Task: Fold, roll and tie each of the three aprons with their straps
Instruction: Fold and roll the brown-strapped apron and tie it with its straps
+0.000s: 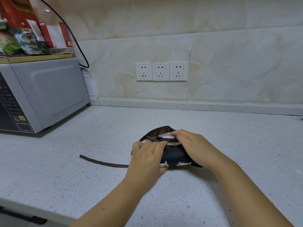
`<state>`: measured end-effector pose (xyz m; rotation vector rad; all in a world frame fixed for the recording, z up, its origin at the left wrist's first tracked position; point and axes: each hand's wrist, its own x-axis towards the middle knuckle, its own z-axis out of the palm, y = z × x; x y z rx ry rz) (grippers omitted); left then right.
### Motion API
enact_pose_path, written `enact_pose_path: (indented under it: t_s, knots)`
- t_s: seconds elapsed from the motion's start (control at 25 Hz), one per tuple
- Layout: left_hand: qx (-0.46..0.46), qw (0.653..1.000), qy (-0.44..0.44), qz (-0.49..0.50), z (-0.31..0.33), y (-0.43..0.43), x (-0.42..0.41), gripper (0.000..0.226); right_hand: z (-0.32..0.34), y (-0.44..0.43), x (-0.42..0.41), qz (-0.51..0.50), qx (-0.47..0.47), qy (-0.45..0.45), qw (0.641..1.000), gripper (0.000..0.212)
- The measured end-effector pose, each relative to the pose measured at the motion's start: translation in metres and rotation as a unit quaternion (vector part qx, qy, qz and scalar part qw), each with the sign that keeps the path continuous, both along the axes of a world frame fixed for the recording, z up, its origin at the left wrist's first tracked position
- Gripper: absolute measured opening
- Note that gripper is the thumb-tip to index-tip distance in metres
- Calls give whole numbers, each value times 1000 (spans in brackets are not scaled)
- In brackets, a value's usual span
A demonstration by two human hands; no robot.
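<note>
A dark navy apron (176, 157), rolled into a short bundle with small white figures along its near edge, lies on the speckled white counter (98, 136). My left hand (147, 156) presses down on the bundle's left end, fingers curled over it. My right hand (190, 141) grips the far right side, fingertips pinching the brown strap where it crosses the roll. A brown strap loop (161, 129) arches behind the bundle. One loose brown strap (101, 163) trails flat to the left. Only this one apron is in view.
A grey microwave (41, 94) stands at the left, with boxes and packets (32, 30) stacked on top and a black cable (77, 41) hanging behind. Three wall sockets (161, 71) sit on the tiled backsplash. The counter's front edge runs at lower left.
</note>
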<state>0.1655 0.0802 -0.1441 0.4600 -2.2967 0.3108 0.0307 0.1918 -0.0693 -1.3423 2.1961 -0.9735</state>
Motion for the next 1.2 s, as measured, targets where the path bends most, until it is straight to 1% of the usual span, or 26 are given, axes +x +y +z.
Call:
enact_pose_path:
  t_s: [0.08, 0.16, 0.2, 0.24, 0.4, 0.56, 0.64, 0.68, 0.72, 0.76, 0.8, 0.84, 0.88, 0.92, 0.96, 1.0, 1.04, 1.08, 1.2]
  knots:
    - [-13, 1000, 9, -7, 0, 0, 1, 55, 4, 1, 1, 17, 30, -19, 999, 36]
    - [-23, 1000, 13, -15, 1, 1, 2, 58, 10, 5, 2, 21, 57, -97, 993, 34]
    - [-28, 999, 14, -22, 2, 1, 2, 57, 13, 7, 2, 22, 68, -123, 990, 34]
    - [-33, 999, 15, -29, 2, 2, 2, 57, 14, 9, 2, 20, 76, -124, 989, 37]
    - [-39, 999, 17, -23, 2, 3, 1, 59, 6, 2, -2, -29, 70, -55, 996, 43]
    - [-47, 999, 21, 0, 2, 3, 1, 50, -2, 0, -5, -20, 19, 57, 998, 38]
    - [-61, 998, 26, 7, 2, 4, 2, 45, -5, -1, -5, -8, 19, 56, 998, 35]
    - [-66, 997, 30, 12, 3, 4, 2, 43, -7, -3, -5, -13, 2, 47, 999, 32]
    - [-68, 997, 36, 20, 4, 4, 3, 42, -8, -5, -7, -42, -53, 53, 996, 26]
    - [-65, 996, 46, 30, 6, 4, 4, 42, -8, -5, -9, -103, -144, 68, 982, 19]
    - [-60, 996, 59, 39, 7, 3, 5, 42, -7, -3, -12, -178, -224, 66, 956, 19]
    - [-56, 995, 70, 48, 9, 3, 6, 42, -5, -1, -17, -233, -250, 27, 939, 30]
    - [-54, 994, 78, 54, 10, 3, 6, 43, 0, 3, -20, -247, -209, -53, 945, 50]
    - [-56, 994, 81, 54, 11, 3, 5, 45, 4, 6, -20, -219, -120, -160, 955, 72]
    - [-62, 994, 81, 48, 11, 3, 5, 46, 3, 6, -18, -166, -40, -271, 947, 82]
    - [-69, 994, 80, 39, 10, 4, 4, 48, 4, 6, -13, -119, -3, -355, 927, 82]
    - [-74, 994, 80, 29, 9, 4, 4, 51, 3, 6, -10, -93, -5, -406, 909, 74]
    - [-76, 993, 82, 22, 10, 5, 4, 54, 4, 5, -8, -78, -26, -436, 896, 64]
    - [-83, 993, 79, 12, 10, 6, 5, 57, 1, 3, -9, -50, -73, -467, 880, 36]
